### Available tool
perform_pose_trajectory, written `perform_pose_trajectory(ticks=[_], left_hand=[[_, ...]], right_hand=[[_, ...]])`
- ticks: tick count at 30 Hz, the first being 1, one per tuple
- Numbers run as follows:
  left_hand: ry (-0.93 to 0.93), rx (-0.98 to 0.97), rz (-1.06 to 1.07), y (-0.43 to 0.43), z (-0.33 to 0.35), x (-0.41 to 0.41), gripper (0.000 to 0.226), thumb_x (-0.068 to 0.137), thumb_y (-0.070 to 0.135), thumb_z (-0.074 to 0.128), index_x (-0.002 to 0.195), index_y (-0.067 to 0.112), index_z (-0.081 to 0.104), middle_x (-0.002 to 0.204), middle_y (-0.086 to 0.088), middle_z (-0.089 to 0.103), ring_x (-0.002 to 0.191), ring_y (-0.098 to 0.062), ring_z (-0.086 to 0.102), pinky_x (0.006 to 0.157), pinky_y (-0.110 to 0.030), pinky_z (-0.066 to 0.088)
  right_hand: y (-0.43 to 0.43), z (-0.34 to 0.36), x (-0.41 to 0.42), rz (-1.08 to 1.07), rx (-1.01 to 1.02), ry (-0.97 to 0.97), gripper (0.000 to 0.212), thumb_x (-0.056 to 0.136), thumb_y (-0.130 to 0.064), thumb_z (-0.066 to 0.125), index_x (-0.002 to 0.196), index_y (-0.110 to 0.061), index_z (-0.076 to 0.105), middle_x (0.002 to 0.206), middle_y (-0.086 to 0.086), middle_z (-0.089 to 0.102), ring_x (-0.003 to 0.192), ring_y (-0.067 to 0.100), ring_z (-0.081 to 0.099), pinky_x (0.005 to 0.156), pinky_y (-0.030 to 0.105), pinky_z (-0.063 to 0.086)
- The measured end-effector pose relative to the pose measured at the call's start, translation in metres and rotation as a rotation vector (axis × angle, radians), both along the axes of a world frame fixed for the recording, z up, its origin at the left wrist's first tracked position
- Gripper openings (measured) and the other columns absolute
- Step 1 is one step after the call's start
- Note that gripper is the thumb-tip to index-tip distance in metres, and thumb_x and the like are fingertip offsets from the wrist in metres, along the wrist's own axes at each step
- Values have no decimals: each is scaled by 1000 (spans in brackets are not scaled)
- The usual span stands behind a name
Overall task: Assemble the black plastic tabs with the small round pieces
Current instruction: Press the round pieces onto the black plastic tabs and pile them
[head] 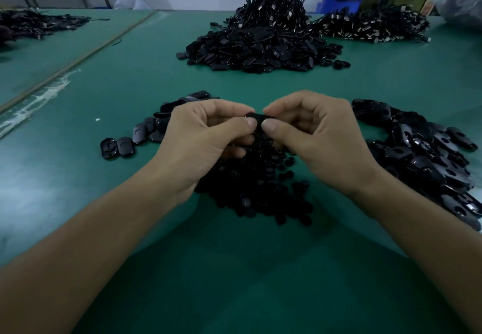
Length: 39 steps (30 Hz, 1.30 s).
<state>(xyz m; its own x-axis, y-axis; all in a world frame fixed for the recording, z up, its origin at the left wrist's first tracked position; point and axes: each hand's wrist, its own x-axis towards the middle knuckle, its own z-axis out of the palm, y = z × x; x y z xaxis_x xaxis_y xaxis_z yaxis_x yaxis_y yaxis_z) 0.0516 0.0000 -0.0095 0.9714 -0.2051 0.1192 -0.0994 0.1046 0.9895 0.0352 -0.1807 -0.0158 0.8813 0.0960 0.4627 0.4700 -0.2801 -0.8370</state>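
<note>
Both forearms reach in from the near edge, wrists raised, and meet just above the far end of the pile of small round pieces (260, 190). Left hand (206, 135): back turned outward, fingers curled, thumb tip pressed onto one black tab (258, 117), so that grip is clamped on the tab's left end. Right hand (313, 135): mirrored pose, thumb and forefinger pinching the same tab at its right end, grip likewise clamped. The tab sits level between the two thumbs, held in the air over the pile and clear of the green bench (130, 72). I cannot tell whether a round piece is already seated in it, as the fingers cover that spot. Counts: two hands, one tab in hand, one pile of round pieces, far too many to number. Left of the pile lies a loose cluster of tabs (146, 130), at least nine showing and more hidden behind the left hand. Right of the pile is a large heap of tabs (430, 159), uncountable. Beyond the pile, well apart from it, a third heap of tabs (260, 49) carries a cable bundle (273, 7) on top. A second cable bundle (370, 25) lies to the right of that heap. Behind both stands one blue bin (339, 1).
</note>
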Motion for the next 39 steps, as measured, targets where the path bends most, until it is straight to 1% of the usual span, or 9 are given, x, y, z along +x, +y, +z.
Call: perform_pose_trajectory(ticks=[2, 8, 12, 15, 17, 23, 27, 34, 39], left_hand=[[-30, 26, 10, 0, -1, 0, 10, 85, 4, 74, 82, 14, 73, 70, -2, 73, 63, -10, 69, 56, -19, 54], [-133, 39, 73, 1, -3, 1, 8, 87, 1, 74, 87, 8, 70, 72, -5, 74, 67, -14, 72, 62, -21, 57], [-131, 27, 117, 2, -6, 3, 13, 88, -1, 72, 98, 8, 70, 70, -3, 74, 66, -14, 72, 63, -20, 57], [-152, 32, 148, 3, -6, 5, 12, 89, 0, 71, 95, 10, 73, 71, -2, 74, 67, -14, 72, 64, -21, 57], [-155, 29, 162, 3, -6, 5, 10, 88, 0, 72, 91, 10, 74, 73, -5, 75, 69, -17, 73, 64, -21, 58], [-137, 21, 169, 3, -8, 4, 8, 87, -1, 73, 88, 7, 72, 73, -9, 75, 70, -20, 75, 66, -24, 59], [-133, 12, 170, 3, -7, 5, 9, 87, -2, 73, 87, 7, 71, 72, -7, 75, 69, -18, 74, 64, -22, 58], [-135, 32, 155, 4, -8, 4, 8, 87, -1, 73, 89, 7, 72, 75, -9, 75, 72, -21, 75, 65, -23, 59], [-117, 20, 153, 3, -8, 4, 13, 88, -1, 71, 97, 9, 70, 75, -6, 75, 73, -19, 75, 64, -22, 59]], right_hand=[[-1, 1, 2, 35, 85, 67, 14, 88, -9, 73, 92, -22, 71, 72, -7, 72, 63, 6, 67, 58, 16, 49], [0, -1, 3, 58, 143, 133, 21, 94, -2, 62, 96, -22, 70, 75, -3, 75, 69, 10, 71, 61, 18, 51], [-4, -6, 5, -169, -225, 67, 11, 92, -19, 68, 95, -28, 72, 73, -15, 71, 71, -1, 67, 65, 9, 46], [-7, -7, 3, -160, -594, 59, 9, 86, -25, 76, 95, -25, 76, 73, -21, 66, 71, -12, 60, 66, 2, 41], [-8, -6, 2, -133, -679, 69, 9, 85, -28, 77, 93, -25, 76, 72, -21, 63, 71, -15, 58, 66, 2, 41], [-8, -2, 0, -114, -672, 77, 5, 89, -23, 73, 93, -22, 76, 71, -24, 62, 71, -16, 57, 66, 0, 38], [-11, 2, -1, -65, -695, 91, 15, 88, -13, 70, 99, -23, 76, 77, -23, 65, 77, -14, 59, 67, -1, 38], [-13, 3, 0, -36, -652, 144, 27, 86, -8, 72, 89, -36, 71, 81, -14, 71, 79, -8, 63, 67, 1, 41], [-8, 2, -3, -50, -685, 84, 23, 91, -6, 66, 100, -25, 75, 90, -15, 71, 79, -7, 61, 74, 0, 41]])
